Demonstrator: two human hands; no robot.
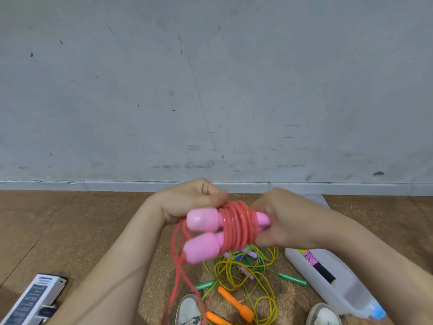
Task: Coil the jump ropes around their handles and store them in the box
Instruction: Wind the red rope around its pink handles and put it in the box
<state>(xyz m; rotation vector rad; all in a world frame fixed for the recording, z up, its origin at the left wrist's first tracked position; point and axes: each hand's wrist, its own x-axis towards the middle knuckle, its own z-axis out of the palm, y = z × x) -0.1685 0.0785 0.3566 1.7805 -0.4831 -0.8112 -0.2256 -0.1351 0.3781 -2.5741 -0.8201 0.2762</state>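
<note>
At the floor's near left corner lies a grey and white device (32, 299). Your left hand (187, 202) is raised above the middle of the floor, its fingers curled in and pinching the red rope (236, 226) right where it meets the coil. That rope is wound in many tight turns around the necks of 2 pink handles (203, 219). They lie side by side with their bulbous ends pointing left.

A loose length of the same rope drops from under your left hand towards the floor's near edge, passing beside your left shoe (189, 310). Just right of the coil, your right hand (285, 224) is closed around the handles' other ends.

Below the bundle, a tangle of yellow and green ropes (234, 273) sits on the floor with 2 green handles (205, 285) and 2 orange handles (236, 303). Your right shoe (324, 315) shows at the near edge. Right of the tangle lies the clear plastic box (351, 294). Inside it rests 1 wrapped rope (321, 268) with a pink coil and a black handle.
</note>
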